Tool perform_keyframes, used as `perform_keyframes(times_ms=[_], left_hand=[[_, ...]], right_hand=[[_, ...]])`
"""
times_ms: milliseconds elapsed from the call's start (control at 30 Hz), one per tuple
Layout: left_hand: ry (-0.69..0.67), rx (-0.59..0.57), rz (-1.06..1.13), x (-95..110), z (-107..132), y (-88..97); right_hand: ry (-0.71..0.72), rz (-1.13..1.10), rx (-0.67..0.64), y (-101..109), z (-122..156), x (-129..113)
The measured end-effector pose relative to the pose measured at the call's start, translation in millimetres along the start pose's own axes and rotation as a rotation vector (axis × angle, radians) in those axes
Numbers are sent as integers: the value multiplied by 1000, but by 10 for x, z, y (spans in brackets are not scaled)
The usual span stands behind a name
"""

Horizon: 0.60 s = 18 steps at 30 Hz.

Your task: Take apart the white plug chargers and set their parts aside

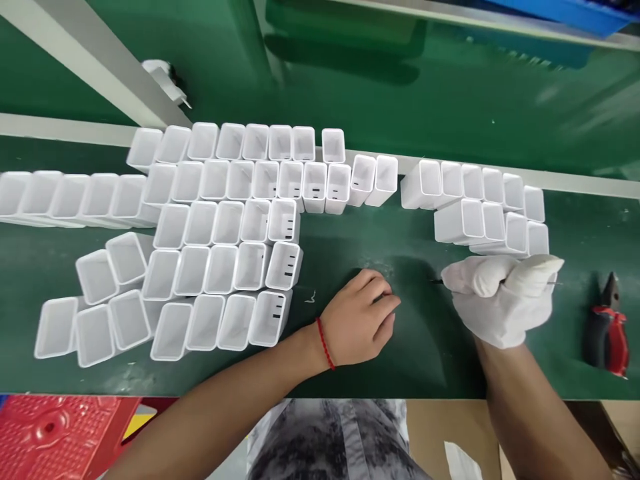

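Observation:
My left hand (361, 319), bare with a red cord (325, 343) at the wrist, rests palm down on the green bench. Its fingers are loosely bent and slightly apart, and no object shows in them. White boxes with open tops (269, 319) stand in rows to its left, some with dark slots in the inner wall. In a white glove, my right hand (500, 293) is closed around a thin tool (437, 281). The tool's dark end shows left of the glove and a fine tip at the right; its kind is hidden. More white boxes (473, 220) lie just beyond this hand.
Red-handled pliers (609, 333) lie at the bench's right. A white plug-like device (163, 77) is at the back by a white post (100, 53). A blue bin (575, 15) sits top right. Below the front edge is a red plastic stool (55, 430).

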<state>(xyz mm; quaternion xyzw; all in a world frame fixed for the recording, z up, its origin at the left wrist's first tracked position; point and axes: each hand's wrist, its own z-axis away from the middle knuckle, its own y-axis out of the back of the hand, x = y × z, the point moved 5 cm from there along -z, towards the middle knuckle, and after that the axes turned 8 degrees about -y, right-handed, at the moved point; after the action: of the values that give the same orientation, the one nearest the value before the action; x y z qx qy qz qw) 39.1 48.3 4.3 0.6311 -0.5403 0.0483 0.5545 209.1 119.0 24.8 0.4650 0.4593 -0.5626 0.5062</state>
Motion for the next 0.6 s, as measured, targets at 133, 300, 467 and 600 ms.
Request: perform_keyframes(times_ms=[133,300,467,600], left_hand=[[-38,-18,-82,22,-5,-41],[-114,-5,-305,258,-10,118],[171,145,-763,414,149,821],[412,82,-1036,257,316,1105]], right_hand=[[74,-99,-7,-32,15,-39],[115,-141,-84,-26,28,-19],[123,-166,-162,-2,28,-25],[139,-190,-181,-20,53,-42]])
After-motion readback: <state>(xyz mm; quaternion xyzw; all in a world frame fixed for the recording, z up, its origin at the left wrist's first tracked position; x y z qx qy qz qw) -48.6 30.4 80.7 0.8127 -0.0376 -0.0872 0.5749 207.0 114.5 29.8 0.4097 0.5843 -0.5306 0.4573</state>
